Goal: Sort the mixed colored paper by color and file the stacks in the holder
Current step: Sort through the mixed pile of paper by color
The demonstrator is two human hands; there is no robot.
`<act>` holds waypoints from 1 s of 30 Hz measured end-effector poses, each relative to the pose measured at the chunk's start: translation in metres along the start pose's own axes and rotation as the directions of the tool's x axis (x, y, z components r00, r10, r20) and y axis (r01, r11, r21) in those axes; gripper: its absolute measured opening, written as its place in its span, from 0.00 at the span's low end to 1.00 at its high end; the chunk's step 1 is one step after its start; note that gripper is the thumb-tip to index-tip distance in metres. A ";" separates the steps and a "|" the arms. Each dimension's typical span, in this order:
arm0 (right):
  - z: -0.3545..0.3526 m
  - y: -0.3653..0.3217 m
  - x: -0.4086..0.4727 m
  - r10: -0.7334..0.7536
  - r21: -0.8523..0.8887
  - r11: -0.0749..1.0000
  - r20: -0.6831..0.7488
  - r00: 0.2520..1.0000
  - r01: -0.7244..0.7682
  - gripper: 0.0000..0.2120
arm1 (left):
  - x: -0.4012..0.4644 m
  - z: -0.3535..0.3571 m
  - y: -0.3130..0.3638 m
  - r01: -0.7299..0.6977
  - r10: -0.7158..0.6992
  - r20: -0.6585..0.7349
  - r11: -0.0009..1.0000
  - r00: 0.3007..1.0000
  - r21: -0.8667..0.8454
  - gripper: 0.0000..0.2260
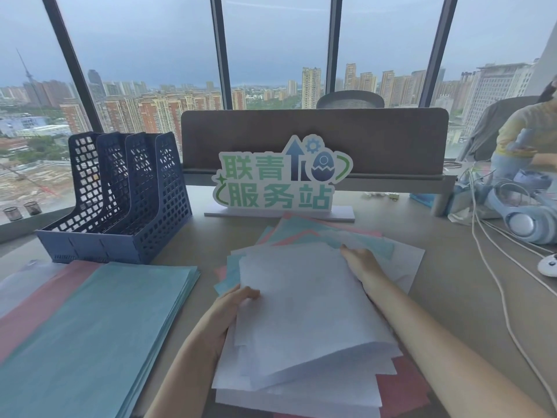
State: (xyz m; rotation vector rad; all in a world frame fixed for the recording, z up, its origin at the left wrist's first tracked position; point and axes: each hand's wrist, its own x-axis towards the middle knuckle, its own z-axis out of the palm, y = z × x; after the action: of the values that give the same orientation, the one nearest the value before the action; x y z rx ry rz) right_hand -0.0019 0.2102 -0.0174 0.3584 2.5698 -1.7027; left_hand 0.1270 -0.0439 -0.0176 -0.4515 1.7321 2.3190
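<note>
A mixed pile of white, blue and pink paper [304, 300] lies on the desk in front of me, with white sheets on top. My left hand [232, 309] grips the left edge of the top white sheets, thumb over them. At the sheets' far right edge, my right hand [361, 260] holds them with fingers curled on the paper. To the left lies a sorted blue stack [99, 336] over a pink stack [39, 300] and a white stack [21, 282]. The dark blue mesh file holder [120, 200] stands at the back left, its slots showing no paper.
A sign with green characters [280, 179] stands behind the pile before a brown divider [313, 140]. Blue headphones [524, 218] and white cables [494, 267] lie on the right. A seated person [524, 137] is at the far right. Windows lie beyond.
</note>
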 end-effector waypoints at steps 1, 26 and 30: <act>0.005 -0.001 -0.004 -0.011 -0.032 0.999 -0.008 1.000 0.010 0.18 | -0.002 0.001 0.000 -0.003 0.003 0.016 1.000 1.000 -0.002 0.06; -0.035 -0.046 -0.092 -0.444 0.297 0.845 -0.070 0.893 0.444 0.13 | -0.016 0.039 0.042 -0.641 0.640 0.062 0.751 0.766 0.160 0.15; -0.035 -0.053 -0.111 -0.542 0.333 0.762 -0.143 0.828 0.556 0.18 | -0.018 0.048 0.047 -0.725 0.730 0.032 0.670 0.683 0.159 0.12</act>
State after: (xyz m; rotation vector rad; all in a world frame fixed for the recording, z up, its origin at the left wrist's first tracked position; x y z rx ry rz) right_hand 0.0978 0.2041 0.0620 -0.4263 2.5296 -2.3843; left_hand 0.1220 -0.0114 0.0439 0.3255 2.4246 2.6053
